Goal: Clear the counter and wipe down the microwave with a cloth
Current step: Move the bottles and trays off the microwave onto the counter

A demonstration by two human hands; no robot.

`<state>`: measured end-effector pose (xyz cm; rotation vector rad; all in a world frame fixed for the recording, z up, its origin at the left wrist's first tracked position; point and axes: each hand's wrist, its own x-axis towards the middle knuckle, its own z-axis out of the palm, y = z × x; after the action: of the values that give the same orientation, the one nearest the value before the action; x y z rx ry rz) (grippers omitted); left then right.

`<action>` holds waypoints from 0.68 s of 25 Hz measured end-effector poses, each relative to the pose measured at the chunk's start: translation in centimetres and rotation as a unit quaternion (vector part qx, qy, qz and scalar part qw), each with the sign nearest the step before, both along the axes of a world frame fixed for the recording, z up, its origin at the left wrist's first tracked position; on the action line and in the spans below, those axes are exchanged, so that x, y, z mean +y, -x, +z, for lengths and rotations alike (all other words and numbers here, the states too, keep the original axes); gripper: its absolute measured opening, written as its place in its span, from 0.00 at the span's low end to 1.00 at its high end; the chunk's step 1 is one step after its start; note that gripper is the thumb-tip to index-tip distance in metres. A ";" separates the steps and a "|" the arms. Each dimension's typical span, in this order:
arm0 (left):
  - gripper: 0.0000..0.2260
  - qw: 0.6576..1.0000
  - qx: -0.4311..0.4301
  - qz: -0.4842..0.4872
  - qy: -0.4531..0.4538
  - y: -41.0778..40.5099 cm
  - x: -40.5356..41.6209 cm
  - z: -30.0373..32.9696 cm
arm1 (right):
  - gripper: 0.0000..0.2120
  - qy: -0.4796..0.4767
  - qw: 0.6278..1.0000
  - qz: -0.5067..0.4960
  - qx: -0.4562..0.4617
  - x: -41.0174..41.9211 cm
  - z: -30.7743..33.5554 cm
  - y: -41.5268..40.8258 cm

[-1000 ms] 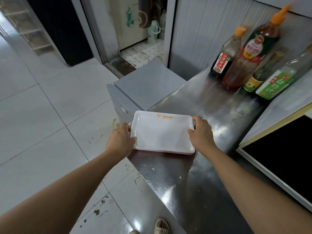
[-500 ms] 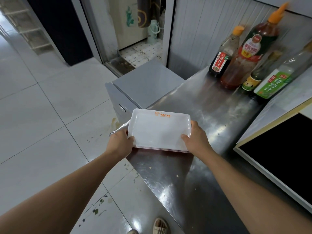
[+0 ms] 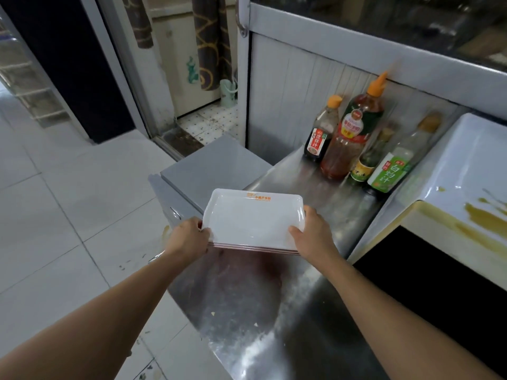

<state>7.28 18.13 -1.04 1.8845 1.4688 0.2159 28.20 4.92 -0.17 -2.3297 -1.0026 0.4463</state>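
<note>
A stack of white rectangular trays (image 3: 251,218) with an orange logo hangs just above the steel counter (image 3: 247,297), held at both short ends. My left hand (image 3: 188,237) grips the stack's left edge and my right hand (image 3: 312,237) grips its right edge. The white microwave (image 3: 466,193) stands at the right, its top smeared with yellow-brown stains and its dark door facing the counter. No cloth is in view.
Several sauce bottles (image 3: 354,141) stand at the counter's far end against the ribbed wall. A grey cabinet (image 3: 211,165) sits past the counter's left end. White tiled floor (image 3: 68,215) spreads to the left, with an open doorway (image 3: 203,105) behind.
Both hands have lifted the tray stack off the counter and pulled it slightly toward me. My head has tilted up, bringing the microwave's top into view.
</note>
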 end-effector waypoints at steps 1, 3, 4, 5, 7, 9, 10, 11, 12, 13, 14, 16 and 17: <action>0.06 1.000 -0.005 -0.001 0.002 -0.6 0.5 0.3 | 0.22 -0.004 1.000 -0.009 0.000 0.1 0.3 -0.3; 0.07 1.000 -0.015 -0.010 0.005 -2.3 1.6 0.9 | 0.22 -0.010 0.999 -0.030 0.000 0.4 0.8 -1.3; 0.08 1.000 -0.013 -0.022 0.000 -3.2 2.3 1.1 | 0.22 -0.012 0.999 -0.043 0.001 0.6 1.0 -1.8; 0.08 0.999 -0.008 -0.036 -0.005 -4.2 3.0 1.3 | 0.23 -0.015 0.998 -0.055 0.002 0.8 1.2 -2.3; 0.07 0.998 -0.008 -0.060 -0.013 -6.3 4.6 1.6 | 0.23 -0.022 0.996 -0.083 0.002 1.3 1.3 -3.4; 0.06 0.996 -0.005 -0.085 -0.020 -8.2 6.0 1.6 | 0.24 -0.023 0.993 -0.114 0.009 1.8 1.4 -4.2; 0.06 0.995 -0.004 -0.099 -0.021 -9.4 6.9 1.6 | 0.24 -0.023 0.990 -0.136 0.014 2.2 1.4 -4.6; 0.06 0.994 -0.008 -0.110 -0.019 -10.5 7.8 1.6 | 0.25 -0.021 0.987 -0.160 0.016 2.6 1.2 -5.0; 0.06 0.992 -0.012 -0.122 -0.017 -11.8 8.8 1.5 | 0.24 -0.017 0.982 -0.185 0.016 3.2 1.0 -5.5; 0.06 0.991 -0.014 -0.135 -0.015 -12.9 9.8 1.4 | 0.23 -0.011 0.978 -0.208 0.015 3.7 0.8 -5.9; 0.06 0.988 -0.011 -0.152 -0.017 -14.1 10.8 1.2 | 0.23 -0.006 0.974 -0.226 0.016 4.3 0.4 -6.3; 0.07 0.981 0.005 -0.192 -0.026 -16.3 12.8 0.4 | 0.22 0.003 0.967 -0.253 0.025 5.5 -0.4 -7.1; 0.08 0.978 0.014 -0.208 -0.032 -17.2 13.7 -0.1 | 0.23 0.006 0.964 -0.264 0.029 6.0 -0.8 -7.5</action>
<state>24.44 31.78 -1.10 2.2031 1.0610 0.0380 35.73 10.92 -0.93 -2.4525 -0.3206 0.3003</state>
